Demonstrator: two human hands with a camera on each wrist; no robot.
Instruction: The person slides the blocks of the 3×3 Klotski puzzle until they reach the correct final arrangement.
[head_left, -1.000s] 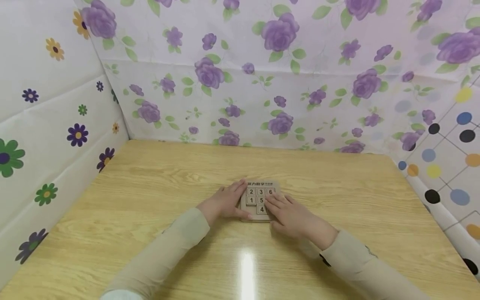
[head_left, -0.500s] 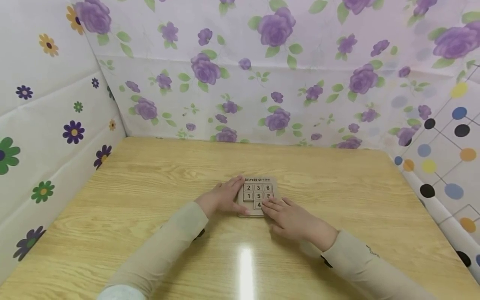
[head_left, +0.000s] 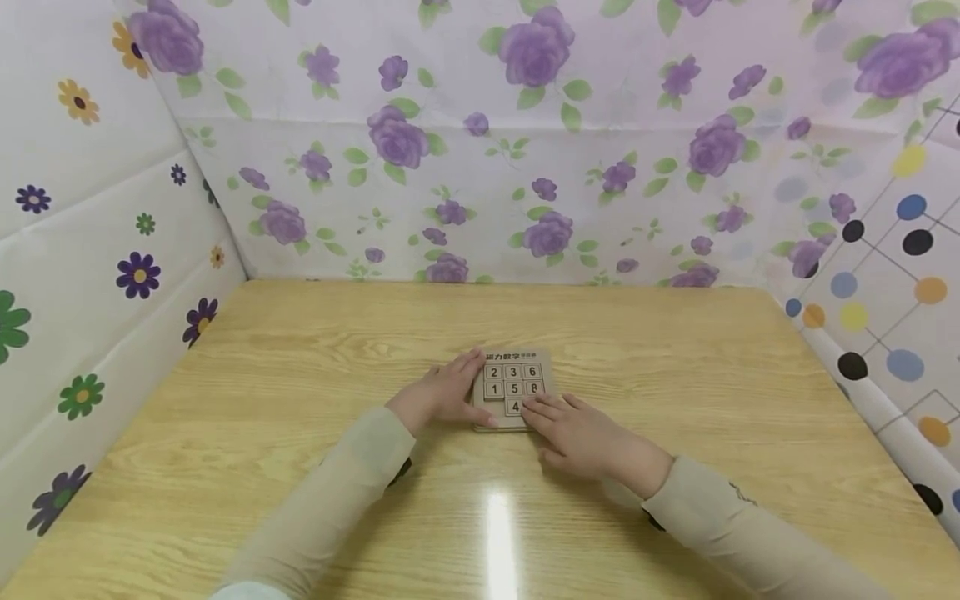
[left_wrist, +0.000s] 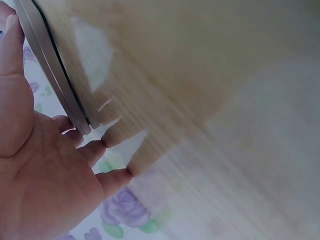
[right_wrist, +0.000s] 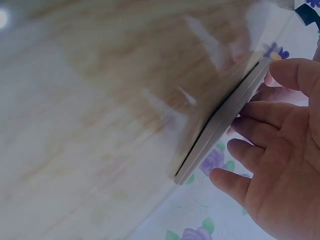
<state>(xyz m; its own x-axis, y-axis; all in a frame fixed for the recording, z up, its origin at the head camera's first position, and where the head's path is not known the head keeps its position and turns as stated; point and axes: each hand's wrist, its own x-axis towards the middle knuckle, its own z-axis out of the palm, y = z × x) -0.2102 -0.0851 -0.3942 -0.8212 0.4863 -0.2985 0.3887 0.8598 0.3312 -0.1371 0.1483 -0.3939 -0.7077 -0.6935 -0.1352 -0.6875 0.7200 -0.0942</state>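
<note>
A number slide puzzle (head_left: 495, 408) lies flat on the wooden table, its tiles reading 2 3 6, then 1 5 8, with a 4 (head_left: 515, 407) below and a gap at the lower left. My left hand (head_left: 442, 396) holds the puzzle by its left side, thumb on the near corner and index finger at the far corner. My right hand (head_left: 581, 437) rests straight fingertips on the lower right tiles, hiding that corner. Both wrist views show the puzzle's thin edge (left_wrist: 55, 75) from the side, beside the left palm (left_wrist: 50, 175) and the right palm (right_wrist: 290, 160).
The wooden table (head_left: 337, 333) reaches back to a purple-flowered wall cloth (head_left: 420, 200). A daisy-print cloth (head_left: 97, 317) stands at the left, and a dotted cloth (head_left: 892, 308) at the right. A bright reflection (head_left: 501, 533) shines on the near tabletop.
My right fingertips have slid toward me from beside the 6 to the lower right, uncovering the 8. My left hand keeps its hold. The head view has shifted slightly.
</note>
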